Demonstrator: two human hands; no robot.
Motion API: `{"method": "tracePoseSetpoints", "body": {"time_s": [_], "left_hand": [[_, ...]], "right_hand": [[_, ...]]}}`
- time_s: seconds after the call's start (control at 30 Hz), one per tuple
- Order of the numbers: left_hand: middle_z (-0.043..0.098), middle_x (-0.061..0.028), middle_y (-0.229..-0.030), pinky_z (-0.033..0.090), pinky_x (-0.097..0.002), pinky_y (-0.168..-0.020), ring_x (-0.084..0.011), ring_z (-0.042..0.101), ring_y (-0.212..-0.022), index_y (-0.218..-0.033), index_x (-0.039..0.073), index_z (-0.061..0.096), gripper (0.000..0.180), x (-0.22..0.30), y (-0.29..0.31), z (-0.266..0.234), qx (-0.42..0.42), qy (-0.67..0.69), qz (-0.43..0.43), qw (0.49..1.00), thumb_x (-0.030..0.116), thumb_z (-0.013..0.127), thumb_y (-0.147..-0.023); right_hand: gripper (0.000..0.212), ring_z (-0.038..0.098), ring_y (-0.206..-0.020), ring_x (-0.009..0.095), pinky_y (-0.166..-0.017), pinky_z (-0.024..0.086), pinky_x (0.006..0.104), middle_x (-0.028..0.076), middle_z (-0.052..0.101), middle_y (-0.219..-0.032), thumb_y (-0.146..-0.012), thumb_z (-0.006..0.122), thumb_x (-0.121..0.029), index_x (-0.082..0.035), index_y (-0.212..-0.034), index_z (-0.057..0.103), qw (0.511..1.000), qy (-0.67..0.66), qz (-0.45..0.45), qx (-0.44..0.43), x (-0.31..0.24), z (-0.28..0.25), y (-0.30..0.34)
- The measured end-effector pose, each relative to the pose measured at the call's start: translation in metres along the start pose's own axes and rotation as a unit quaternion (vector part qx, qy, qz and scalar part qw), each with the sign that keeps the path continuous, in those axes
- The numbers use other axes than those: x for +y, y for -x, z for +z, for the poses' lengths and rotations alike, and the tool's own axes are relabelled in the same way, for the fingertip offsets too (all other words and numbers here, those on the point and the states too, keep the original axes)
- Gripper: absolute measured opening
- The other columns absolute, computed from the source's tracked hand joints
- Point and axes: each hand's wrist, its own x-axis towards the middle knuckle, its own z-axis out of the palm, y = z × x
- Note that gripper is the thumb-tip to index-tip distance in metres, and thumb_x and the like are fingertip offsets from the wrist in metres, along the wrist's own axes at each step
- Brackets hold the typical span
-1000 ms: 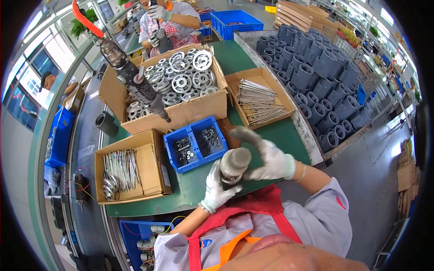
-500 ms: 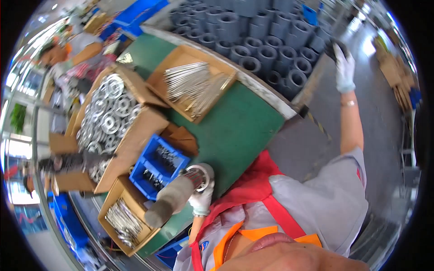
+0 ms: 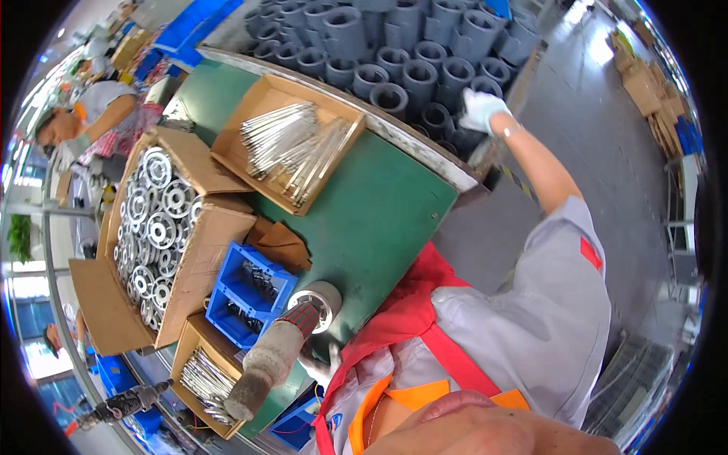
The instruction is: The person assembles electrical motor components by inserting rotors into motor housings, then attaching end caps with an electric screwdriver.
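Note:
My left hand (image 3: 322, 365), gloved with dark fingertips, is at the table's near edge, fingers apart and holding nothing visible. It is partly hidden behind a thick grey rod-shaped tool (image 3: 265, 364) with a red ribbed collar. Past that collar a pale, round, ring-ended cylinder (image 3: 324, 302) rests on the green table. Far out to the right, my right hand (image 3: 483, 114), white-gloved, reaches to the edge of a bin packed with grey hollow cylinders (image 3: 418, 78). Its fingers are curled at a cylinder; their tips are hidden.
Along the green table (image 3: 371, 205) stand a carton of long metal rods (image 3: 284, 144), a box of silver discs (image 3: 161, 227), blue bins of small dark parts (image 3: 254, 284) and another rod carton (image 3: 205, 379). A power tool (image 3: 125, 403) hangs lower left. Another person (image 3: 106, 114) works beyond.
My right hand has swung left and in to the grey cylinders. My left hand has drawn back from the pale cylinder, toward my body. The view has shifted.

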Motion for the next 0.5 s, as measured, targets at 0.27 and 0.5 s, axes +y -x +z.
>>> {"method": "tracePoseSetpoints", "body": {"time_s": [0.27, 0.5], "left_hand": [[0.071, -0.017, -0.1, 0.053, -0.0388, -0.086, -0.0292, 0.069, -0.091, -0.105, 0.001, 0.068, 0.025, -0.007, 0.016, -0.015, -0.212, -0.131, -0.035, 0.968, 0.012, 0.072, -0.083], [0.071, -0.0164, -0.097, 0.053, -0.0388, -0.082, -0.0302, 0.069, -0.089, -0.1, 0.003, 0.07, 0.02, 0.005, 0.017, -0.004, -0.124, -0.006, 0.019, 0.992, 0.011, 0.072, -0.082]], "right_hand": [[0.037, 0.061, -0.112, 0.032, -0.093, 0.047, 0.0433, 0.015, 0.068, -0.116, -0.077, 0.063, -0.031, -0.008, -0.104, 0.073, 0.974, 0.199, -0.031, -0.1, -0.004, 0.016, 0.014], [0.04, 0.066, -0.098, 0.035, -0.085, 0.052, 0.0441, 0.02, 0.069, -0.103, -0.08, 0.064, -0.042, -0.007, -0.097, 0.073, 0.999, -0.02, -0.018, -0.037, 0.006, -0.003, 0.021]]}}
